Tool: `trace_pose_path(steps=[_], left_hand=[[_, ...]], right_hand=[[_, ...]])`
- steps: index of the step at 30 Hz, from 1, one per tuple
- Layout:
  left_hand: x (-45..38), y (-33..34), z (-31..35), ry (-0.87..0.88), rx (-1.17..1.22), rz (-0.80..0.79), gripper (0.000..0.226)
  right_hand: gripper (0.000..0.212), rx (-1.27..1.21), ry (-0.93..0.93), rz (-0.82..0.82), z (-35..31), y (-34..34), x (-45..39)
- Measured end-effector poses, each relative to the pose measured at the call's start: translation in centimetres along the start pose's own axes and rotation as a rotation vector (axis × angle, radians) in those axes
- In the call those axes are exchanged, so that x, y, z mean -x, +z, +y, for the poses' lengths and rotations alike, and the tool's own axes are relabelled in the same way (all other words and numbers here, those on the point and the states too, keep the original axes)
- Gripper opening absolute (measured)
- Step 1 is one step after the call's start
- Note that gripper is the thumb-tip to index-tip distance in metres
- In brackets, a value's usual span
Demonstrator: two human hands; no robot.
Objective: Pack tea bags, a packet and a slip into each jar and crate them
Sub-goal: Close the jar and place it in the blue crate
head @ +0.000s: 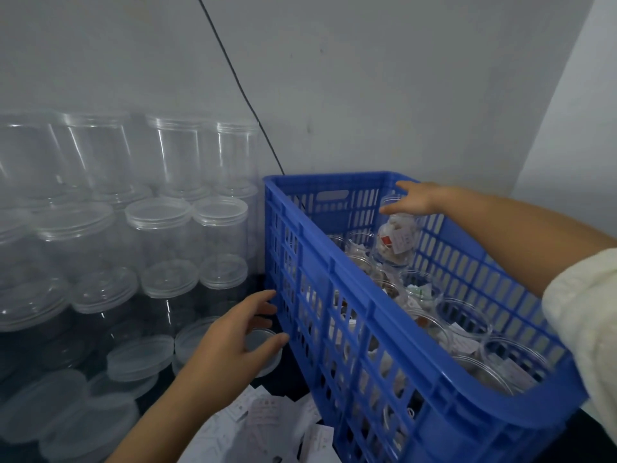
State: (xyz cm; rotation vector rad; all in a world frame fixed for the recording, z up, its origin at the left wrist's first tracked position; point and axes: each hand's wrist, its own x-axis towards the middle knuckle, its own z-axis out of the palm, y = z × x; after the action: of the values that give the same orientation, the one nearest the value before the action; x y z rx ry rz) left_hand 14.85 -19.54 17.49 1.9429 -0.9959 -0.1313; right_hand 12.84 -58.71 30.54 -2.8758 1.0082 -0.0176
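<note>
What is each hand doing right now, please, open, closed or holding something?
Left hand: open, fingers spread above an empty jar beside the blue crate.
Right hand: holds a filled jar by its rim, inside the crate.

No text is legible. Printed paper slips (263, 412) below the blue crate (334, 295) and inside a filled jar (397, 242) are too blurred to read.

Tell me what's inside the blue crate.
The blue crate holds open filled jars; the right hand lowers another jar in. Lower layers and the floor are hidden.
</note>
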Motion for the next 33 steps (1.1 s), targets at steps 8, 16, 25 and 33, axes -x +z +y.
trace_pose_path(steps=[8, 16, 25, 33], left_hand=[[0.7, -0.4, 0.0, -0.005, -0.008, 0.002, 0.056], [1.3, -1.0, -0.2, -0.006, -0.038, 0.01, 0.057], [1.9, -1.7, 0.0, -0.01, -0.049, 0.021, 0.054], [2.6, -2.2, 0.2, 0.005, -0.075, 0.037, 0.056]], right_hand=[[0.09, 0.051, -0.018, -0.012, -0.6, 0.3, 0.6], [0.097, 0.113, -0.055, -0.031, -1.5, 0.6, 1.2], [0.082, 0.098, -0.094, 0.123, -3.0, -0.5, 2.5], [0.089, -0.025, -0.002, -0.046, -2.9, 0.4, 2.3]])
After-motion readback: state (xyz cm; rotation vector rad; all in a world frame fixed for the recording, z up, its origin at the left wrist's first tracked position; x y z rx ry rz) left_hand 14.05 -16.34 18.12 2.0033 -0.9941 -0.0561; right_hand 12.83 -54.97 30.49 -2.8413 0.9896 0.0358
